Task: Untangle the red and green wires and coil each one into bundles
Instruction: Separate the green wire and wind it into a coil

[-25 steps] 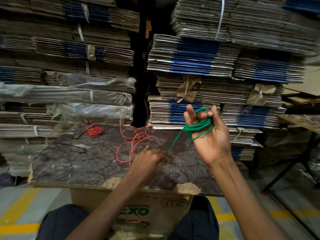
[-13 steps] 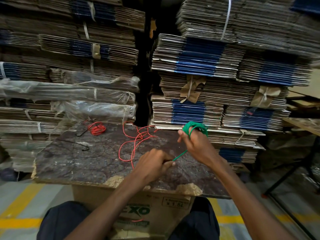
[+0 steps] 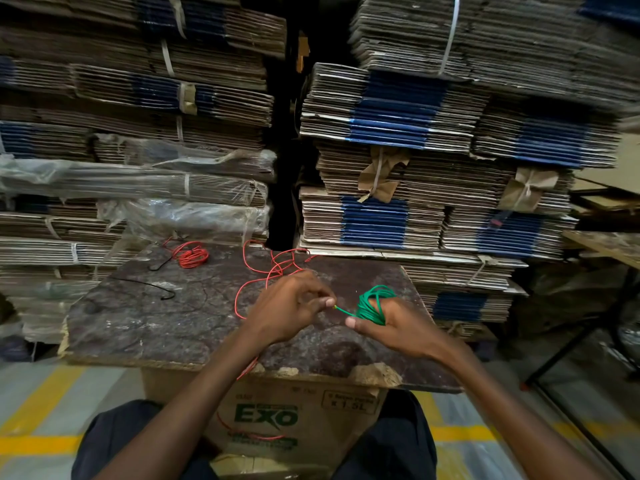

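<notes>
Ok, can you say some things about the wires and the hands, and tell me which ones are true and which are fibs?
1. The green wire is wound around the fingers of the right hand. True.
2. The left hand pinches the green wire's loose end. True.
3. All the red wire is coiled up. False: a small red bundle lies at the back of the board, but a loose red wire sprawls in open loops beside it.
4. The green wire is still tangled with the red. False: it is apart, in the hands.
5. The board rests on a cardboard box. True.
</notes>
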`<state>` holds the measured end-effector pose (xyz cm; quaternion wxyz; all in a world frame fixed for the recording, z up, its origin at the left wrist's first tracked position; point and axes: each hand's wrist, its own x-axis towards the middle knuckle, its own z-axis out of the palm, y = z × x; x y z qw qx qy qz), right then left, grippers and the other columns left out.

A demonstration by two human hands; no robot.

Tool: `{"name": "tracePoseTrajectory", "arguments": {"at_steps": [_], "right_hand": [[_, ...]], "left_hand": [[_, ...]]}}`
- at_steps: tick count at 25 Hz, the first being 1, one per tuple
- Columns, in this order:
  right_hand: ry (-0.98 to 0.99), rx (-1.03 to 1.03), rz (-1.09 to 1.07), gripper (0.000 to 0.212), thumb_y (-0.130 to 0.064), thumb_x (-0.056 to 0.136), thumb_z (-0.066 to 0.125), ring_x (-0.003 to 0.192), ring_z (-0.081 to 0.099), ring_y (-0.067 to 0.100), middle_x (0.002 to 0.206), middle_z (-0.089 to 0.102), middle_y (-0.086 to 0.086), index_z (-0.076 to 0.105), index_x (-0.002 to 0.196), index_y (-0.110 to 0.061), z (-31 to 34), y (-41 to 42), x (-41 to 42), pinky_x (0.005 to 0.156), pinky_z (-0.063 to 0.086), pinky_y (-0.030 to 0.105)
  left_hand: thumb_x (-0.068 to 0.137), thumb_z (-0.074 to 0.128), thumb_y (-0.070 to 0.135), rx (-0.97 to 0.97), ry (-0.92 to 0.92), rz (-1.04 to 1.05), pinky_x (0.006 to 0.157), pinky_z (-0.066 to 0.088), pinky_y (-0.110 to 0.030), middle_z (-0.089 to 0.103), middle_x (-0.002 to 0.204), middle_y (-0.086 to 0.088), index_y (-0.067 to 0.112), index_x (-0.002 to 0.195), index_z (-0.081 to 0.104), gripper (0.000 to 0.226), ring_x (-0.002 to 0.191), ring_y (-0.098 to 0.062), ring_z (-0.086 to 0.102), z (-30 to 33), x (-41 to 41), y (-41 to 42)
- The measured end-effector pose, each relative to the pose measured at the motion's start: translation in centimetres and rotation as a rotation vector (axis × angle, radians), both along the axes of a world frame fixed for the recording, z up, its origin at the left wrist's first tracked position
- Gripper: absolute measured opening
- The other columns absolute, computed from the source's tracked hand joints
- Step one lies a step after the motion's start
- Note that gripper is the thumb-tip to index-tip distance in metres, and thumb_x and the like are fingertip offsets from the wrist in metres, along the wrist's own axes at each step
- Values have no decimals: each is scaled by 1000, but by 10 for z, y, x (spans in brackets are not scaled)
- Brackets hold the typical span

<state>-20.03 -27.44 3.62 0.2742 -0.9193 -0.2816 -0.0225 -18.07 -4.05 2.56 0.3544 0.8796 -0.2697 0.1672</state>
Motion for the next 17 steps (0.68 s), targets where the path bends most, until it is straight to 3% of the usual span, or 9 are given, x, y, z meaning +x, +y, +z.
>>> {"name": "tracePoseTrajectory", "arguments": {"at_steps": [3, 5, 7, 9, 12, 14, 17], "right_hand": [[304, 415, 49, 35, -35, 92, 64, 42, 37, 8, 50, 38, -6, 49, 65, -19, -9, -1, -7, 48, 34, 26], [448, 646, 97, 37, -33, 88, 68, 38, 36, 15, 44, 34, -2, 47, 62, -16, -12, 1, -11, 60, 44, 38], [564, 813, 189, 43, -34, 84, 70, 35, 32, 17, 42, 26, 0, 41, 61, -13, -8, 5, -19, 71, 48, 41], [658, 945, 244, 45, -37, 81, 73, 33, 28, 14, 39, 22, -2, 40, 59, -16, -2, 10, -26, 69, 50, 36], [760, 1108, 273, 43, -35, 79, 75, 30, 27, 10, 36, 21, -7, 42, 56, -20, 2, 18, -28, 64, 49, 31], [824, 1180, 285, 43, -33, 77, 76, 29, 28, 8, 36, 19, -7, 42, 55, -20, 4, 24, -28, 63, 49, 30], [895, 1200, 297, 42, -32, 75, 78, 28, 28, 7, 36, 16, -7, 43, 54, -20, 4, 29, -28, 63, 48, 28]], "left_hand": [[87, 60, 38, -147, 135, -162, 102, 45, -33, 65, 120, 10, 29, 118, 68, 33, 116, -2, 57, -7, 1, -7], [91, 54, 35, -230, 231, -266, 112, 32, -20, 52, 141, 10, 25, 135, 54, 45, 133, 4, 41, -4, -4, -11], [94, 48, 39, -334, 392, -361, 109, 30, -13, 44, 148, 13, 26, 142, 47, 50, 136, 8, 34, 0, -12, -15], [92, 49, 54, -484, 557, -438, 102, 37, -10, 46, 147, 15, 25, 143, 45, 59, 134, 5, 40, -1, -19, -22], [74, 57, 76, -644, 727, -495, 104, 43, -25, 56, 139, 7, 28, 140, 48, 82, 124, -7, 54, -8, -24, -34], [70, 61, 76, -721, 804, -525, 92, 49, -27, 62, 130, 1, 27, 135, 53, 82, 107, -8, 62, -11, -26, -39], [72, 68, 67, -873, 878, -565, 79, 52, -28, 65, 121, -6, 21, 128, 62, 73, 100, -12, 63, -15, -26, -39]]}}
